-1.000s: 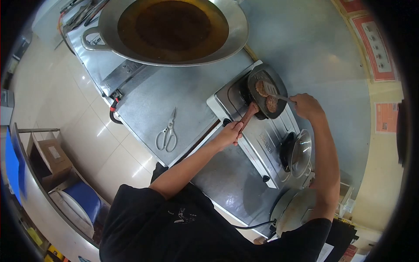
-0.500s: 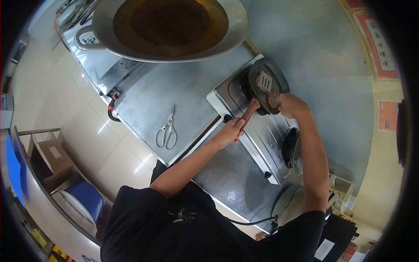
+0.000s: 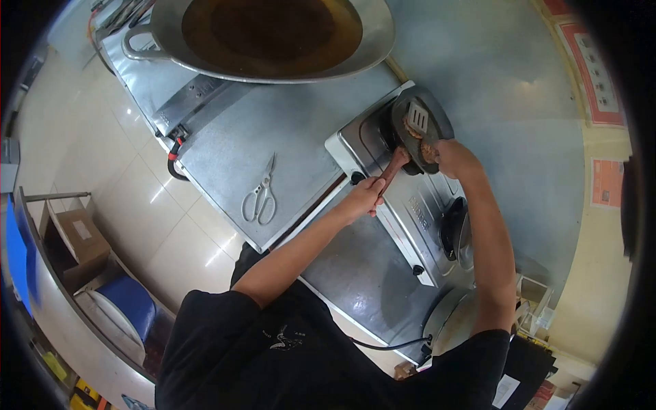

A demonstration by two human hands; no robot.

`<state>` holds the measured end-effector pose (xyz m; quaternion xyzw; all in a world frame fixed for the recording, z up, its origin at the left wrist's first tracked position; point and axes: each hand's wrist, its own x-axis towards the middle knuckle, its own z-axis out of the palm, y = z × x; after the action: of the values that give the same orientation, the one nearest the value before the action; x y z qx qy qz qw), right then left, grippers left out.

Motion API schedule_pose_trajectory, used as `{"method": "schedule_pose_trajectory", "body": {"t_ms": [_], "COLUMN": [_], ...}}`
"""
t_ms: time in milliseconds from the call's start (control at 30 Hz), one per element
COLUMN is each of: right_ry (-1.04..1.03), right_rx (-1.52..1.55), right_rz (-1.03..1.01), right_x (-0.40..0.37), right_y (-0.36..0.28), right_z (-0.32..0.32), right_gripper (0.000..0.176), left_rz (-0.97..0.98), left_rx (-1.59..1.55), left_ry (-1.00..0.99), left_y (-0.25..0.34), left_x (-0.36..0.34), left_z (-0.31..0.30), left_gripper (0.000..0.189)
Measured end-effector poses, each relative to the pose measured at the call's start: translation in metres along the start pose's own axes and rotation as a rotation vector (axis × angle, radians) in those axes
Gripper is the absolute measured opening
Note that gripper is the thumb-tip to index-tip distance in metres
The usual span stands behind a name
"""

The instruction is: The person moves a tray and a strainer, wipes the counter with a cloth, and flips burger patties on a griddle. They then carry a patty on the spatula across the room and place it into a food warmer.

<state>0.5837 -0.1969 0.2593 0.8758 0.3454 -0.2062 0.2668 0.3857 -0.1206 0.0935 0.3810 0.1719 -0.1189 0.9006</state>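
A dark frying pan point(image 3: 439, 117) is on the left burner of the gas stove point(image 3: 408, 205). My left hand point(image 3: 363, 196) is closed around the pan's reddish-brown handle point(image 3: 391, 171). Over the pan, my right hand point(image 3: 455, 160) grips a slotted spatula point(image 3: 417, 117), its handle mostly hidden by my fingers. Browned patties point(image 3: 428, 152) lie in the pan beside the spatula blade, partly covered by it and by my hand.
A big metal wok point(image 3: 375, 41) of brown liquid stands at the far end. Kitchen scissors point(image 3: 260, 198) lie on the steel table point(image 3: 225, 157). A second burner point(image 3: 452, 229) and a round pot point(image 3: 451, 314) are to the right. An opened cardboard box point(image 3: 83, 239) is at left.
The spatula blade has shifted slightly within the pan, and more of the browned patties shows. My left hand keeps its hold on the handle. The whole view has shifted a little.
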Motion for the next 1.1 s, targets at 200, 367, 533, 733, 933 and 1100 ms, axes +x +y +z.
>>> {"method": "schedule_pose_trajectory", "body": {"t_ms": [200, 367, 533, 733, 933, 1100], "right_ry": [-0.009, 0.053, 0.171, 0.095, 0.348, 0.007], "right_rx": [0.081, 0.077, 0.204, 0.151, 0.234, 0.252], "right_rz": [0.042, 0.006, -0.068, 0.012, -0.196, 0.082], "right_x": [-0.013, -0.010, -0.026, -0.024, -0.050, -0.098], "right_y": [-0.007, 0.008, 0.031, -0.003, 0.047, 0.027], "right_z": [0.005, 0.018, -0.001, 0.045, 0.006, -0.070], "right_gripper": [0.029, 0.035, 0.031, 0.026, 0.035, 0.027], "left_rz": [-0.013, 0.030, -0.004, -0.011, 0.012, -0.002], "left_rx": [-0.011, 0.028, 0.035, 0.061, 0.043, 0.040], "left_ry": [0.007, -0.015, 0.006, -0.001, -0.016, 0.010], "left_y": [0.001, 0.000, 0.001, -0.004, 0.001, -0.001], "left_x": [0.002, 0.004, 0.001, 0.001, -0.001, 0.001], "left_z": [0.000, -0.004, -0.001, -0.002, -0.003, -0.002], "left_gripper": [0.032, 0.031, 0.031, 0.032, 0.032, 0.035]}}
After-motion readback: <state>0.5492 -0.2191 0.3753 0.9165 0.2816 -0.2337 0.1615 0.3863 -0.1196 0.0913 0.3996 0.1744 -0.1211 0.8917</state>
